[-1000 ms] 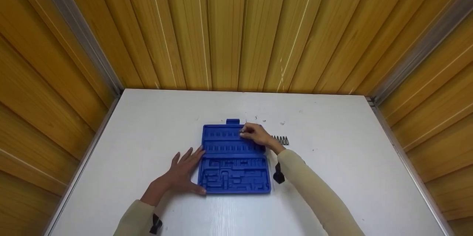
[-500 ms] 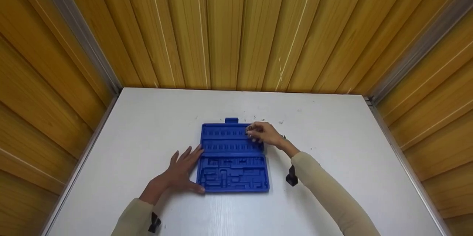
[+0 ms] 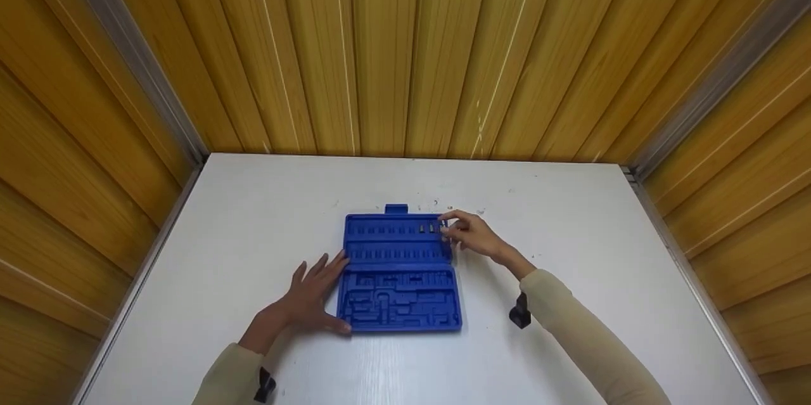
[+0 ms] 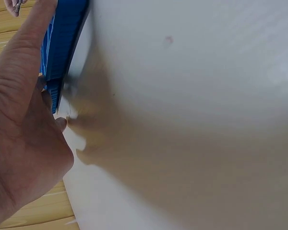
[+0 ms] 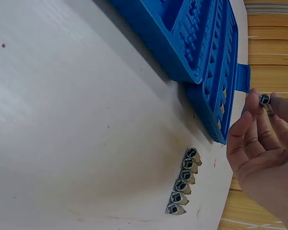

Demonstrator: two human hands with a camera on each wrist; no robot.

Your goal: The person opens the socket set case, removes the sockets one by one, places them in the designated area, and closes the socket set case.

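Note:
An open blue socket case point(image 3: 399, 263) lies flat on the white table. My left hand point(image 3: 310, 297) is spread along its left side, thumb and fingertips at the edge; the left wrist view shows the thumb point(image 4: 21, 57) against the blue wall. At the upper right corner of the lid, my right hand point(image 3: 475, 237) pinches a small silver socket bit point(image 5: 264, 99) between thumb and forefinger. A few similar bits point(image 3: 431, 227) sit in the right end of the lid's upper row of slots. The lower half of the case has bare moulded recesses.
In the right wrist view, several more socket bits point(image 5: 183, 186) stand in a tight row on the table point(image 5: 77, 143) beside the case; the right hand hides them in the head view. Yellow wood-look panels point(image 3: 380, 50) rise behind the table and at both sides.
My right hand has moved right along the lid's upper row, uncovering bits in the slots. The row of bits on the table has gone out of sight behind it. The left hand stays put.

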